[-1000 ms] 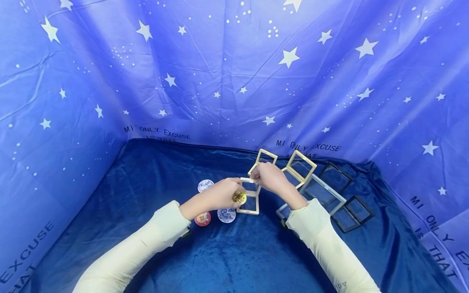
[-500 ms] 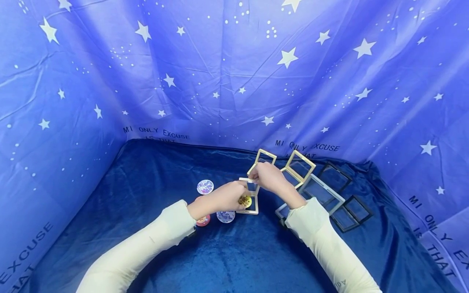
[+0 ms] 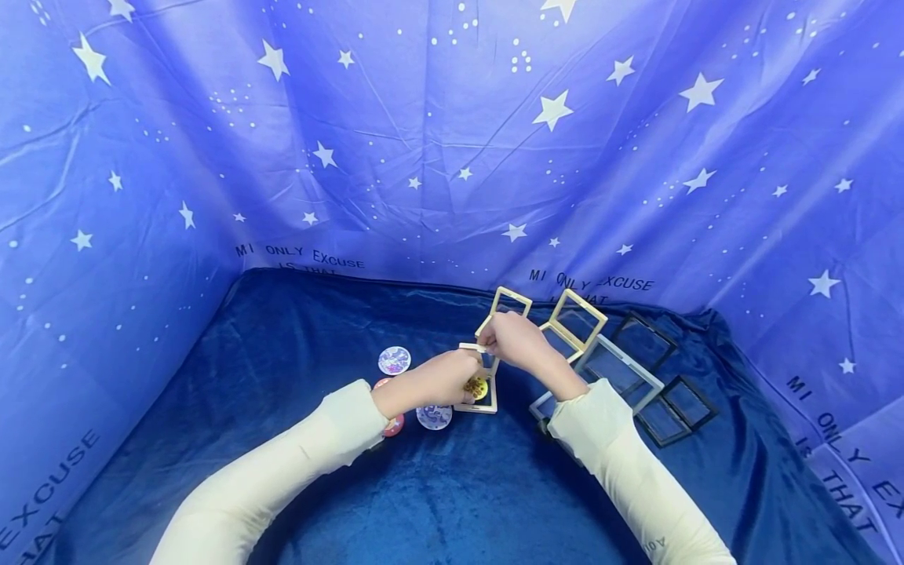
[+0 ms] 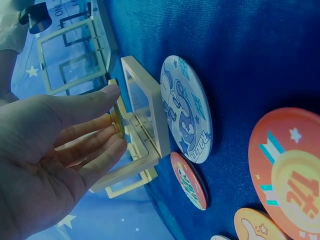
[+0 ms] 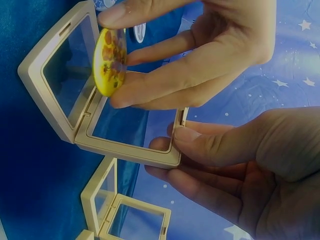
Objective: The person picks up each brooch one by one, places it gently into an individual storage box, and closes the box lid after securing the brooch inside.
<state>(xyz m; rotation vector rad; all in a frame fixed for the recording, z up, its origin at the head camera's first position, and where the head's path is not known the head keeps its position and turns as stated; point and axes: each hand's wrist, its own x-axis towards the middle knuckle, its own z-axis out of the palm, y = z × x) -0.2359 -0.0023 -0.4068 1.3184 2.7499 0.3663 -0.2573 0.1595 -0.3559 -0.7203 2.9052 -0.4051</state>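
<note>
- A person's left hand [image 3: 448, 378] pinched a yellow round badge [image 5: 109, 62] between thumb and fingers, holding it over the near panel of an open hinged cream display frame [image 5: 125, 152].
- The right hand [image 3: 519, 343] gripped that frame's far panel by its edge.
- A purple-and-white badge [image 4: 186, 110] lay just beside the frame on blue velvet cloth [image 3: 424, 494], near a red badge [image 4: 295, 165].

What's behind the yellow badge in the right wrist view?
Behind the yellow badge, the left hand's fingers and an open cream frame; what it covers can't be seen.
</note>
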